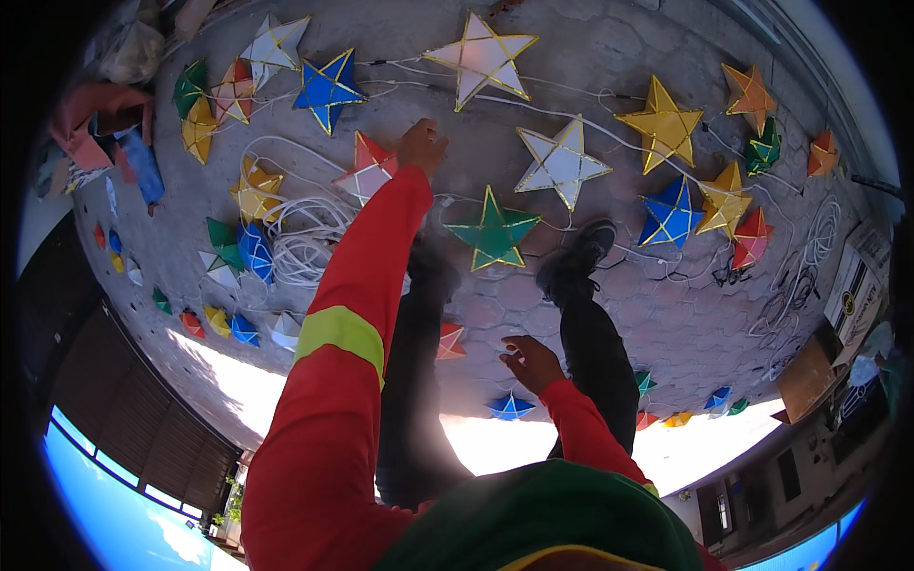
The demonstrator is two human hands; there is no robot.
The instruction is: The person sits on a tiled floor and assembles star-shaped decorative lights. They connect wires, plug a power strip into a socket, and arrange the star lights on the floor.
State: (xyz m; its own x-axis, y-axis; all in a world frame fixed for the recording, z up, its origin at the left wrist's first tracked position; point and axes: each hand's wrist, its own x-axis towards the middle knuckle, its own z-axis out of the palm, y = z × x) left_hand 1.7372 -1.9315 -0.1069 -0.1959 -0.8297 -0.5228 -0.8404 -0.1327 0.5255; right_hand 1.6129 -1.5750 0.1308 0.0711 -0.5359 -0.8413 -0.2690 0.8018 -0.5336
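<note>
We were outdoors in a yard, its ground laid with hexagonal pavers [487,314]. Blue sky [105,500] with thin cloud showed beyond dark slatted panels [143,390] on one side, with some green leaves [231,500] near them. A low building [824,457] edged the other side, and hard sunlight [666,455] lay across part of the ground. Star lanterns [564,162], coiled cord [307,243] and a carton [862,285] made the yard an open-air workspace; whether it belonged to a home or a business we couldn't tell.
</note>
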